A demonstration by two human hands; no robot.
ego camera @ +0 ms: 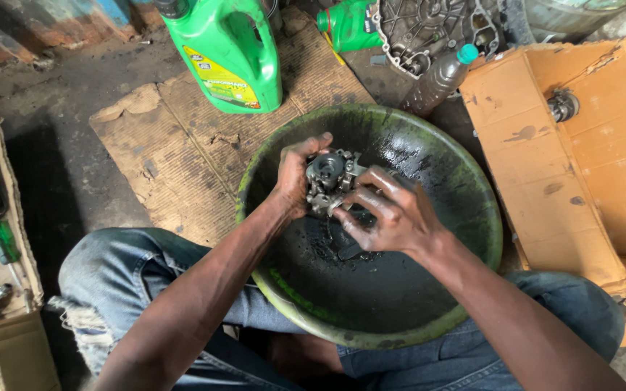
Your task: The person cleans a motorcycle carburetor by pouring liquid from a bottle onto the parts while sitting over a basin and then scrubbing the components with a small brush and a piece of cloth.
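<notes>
A small metal part point(330, 181) is held over the middle of a green basin point(472, 181), gripped from both sides. The left hand point(295, 177) is wrapped round its left flank, fingers closed on it, thumb over the top edge. The right hand point(389, 213) is clamped on its right and lower side, fingers curled shut on the casting. The part is seen as grey cast metal, oily and grimy, with a round bore facing up and several lugs and small fittings below it; finer detail is hidden by the fingers. Dark oily liquid is pooled in the basin bottom beneath the part. The basin is set on the floor between the knees, partly on cardboard point(182, 145). A green jug point(230, 51) is stood behind it, a brown bottle point(436, 83) at the far rim, an engine cover point(436, 29) beyond.
</notes>
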